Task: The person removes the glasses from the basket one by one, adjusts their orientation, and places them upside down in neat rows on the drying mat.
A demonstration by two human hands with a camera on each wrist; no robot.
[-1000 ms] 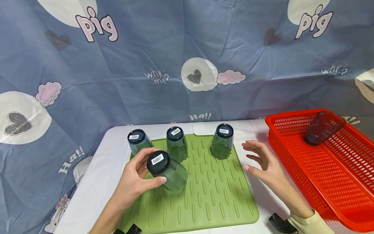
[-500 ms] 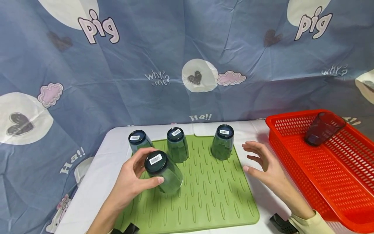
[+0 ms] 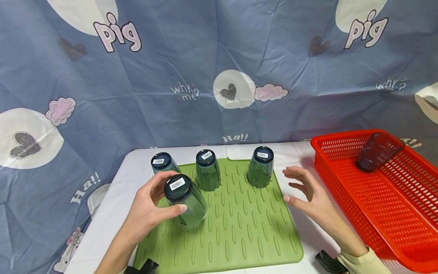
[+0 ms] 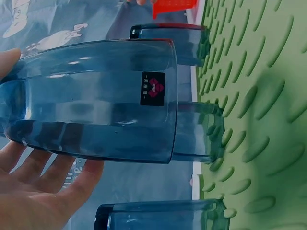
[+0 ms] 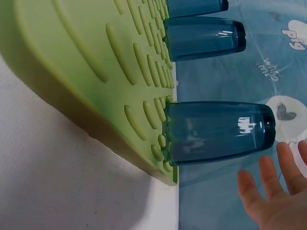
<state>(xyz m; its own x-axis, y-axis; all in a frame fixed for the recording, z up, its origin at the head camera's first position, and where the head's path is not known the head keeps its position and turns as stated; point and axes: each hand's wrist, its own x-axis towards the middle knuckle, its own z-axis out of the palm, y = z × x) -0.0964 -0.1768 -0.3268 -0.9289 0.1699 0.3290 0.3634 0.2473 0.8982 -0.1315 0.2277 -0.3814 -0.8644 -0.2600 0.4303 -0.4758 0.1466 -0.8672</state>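
Observation:
My left hand (image 3: 147,207) grips an upside-down blue-tinted drinking glass (image 3: 191,207) near its base, thumb on one side and fingers on the other. In the left wrist view this glass (image 4: 96,105) bears a small dark label, and its rim is apart from the green ribbed mat (image 3: 239,236). Three more glasses stand inverted along the mat's far side: one at the left (image 3: 164,163), one in the middle (image 3: 208,171) and one at the right (image 3: 261,167). My right hand (image 3: 309,192) hovers beside the mat's right edge, fingers spread and holding nothing.
To the right sits a red perforated basket (image 3: 373,205), with one glass (image 3: 378,152) leaning inside at its back. White cloth (image 3: 102,220) covers the table, and a blue printed curtain (image 3: 191,118) hangs behind it.
The left hand has carried its glass leftward over the mat, and the glass stands a little more upright. My right hand stays almost where it was.

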